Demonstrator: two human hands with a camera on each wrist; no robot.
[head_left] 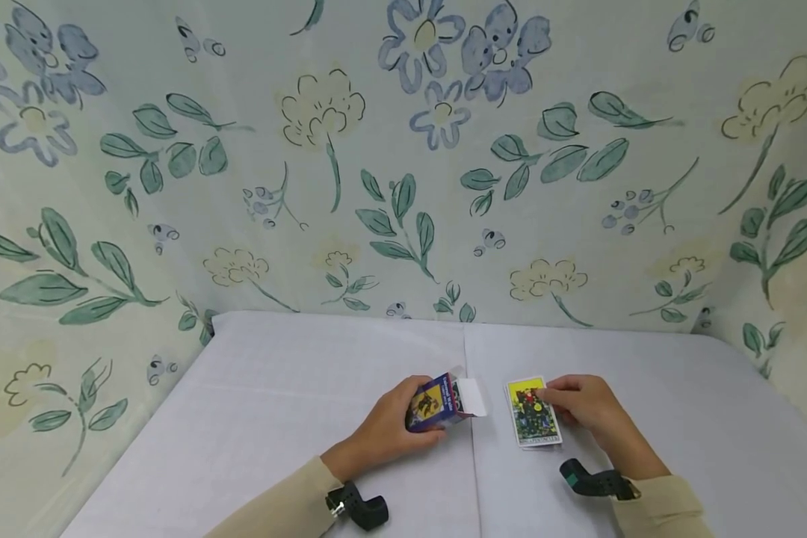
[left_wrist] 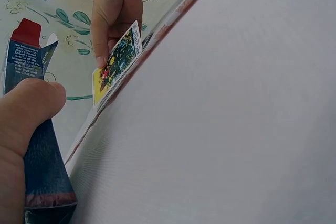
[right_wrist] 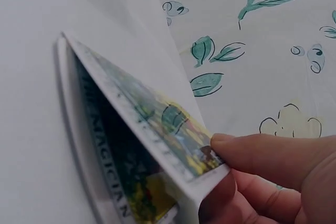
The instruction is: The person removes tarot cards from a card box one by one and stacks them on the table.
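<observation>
My left hand (head_left: 391, 424) holds a blue card box (head_left: 432, 403), with its white end flap open toward the right. In the left wrist view, the thumb lies across the side of the box (left_wrist: 47, 161). To the right, tarot cards (head_left: 536, 420) lie face up in a stack on the table. My right hand (head_left: 588, 407) pinches the upper cards at their right edge. The right wrist view shows those cards (right_wrist: 163, 114) tilted up, with a Magician card (right_wrist: 102, 145) face up under them. How many cards are lifted, I cannot tell.
A white cloth (head_left: 296, 403) covers the table, with a fold line running between the box and the stack. Floral fabric (head_left: 390, 164) hangs behind and at both sides. A black wrist camera (head_left: 363, 509) sits on the left wrist, another (head_left: 592, 480) on the right.
</observation>
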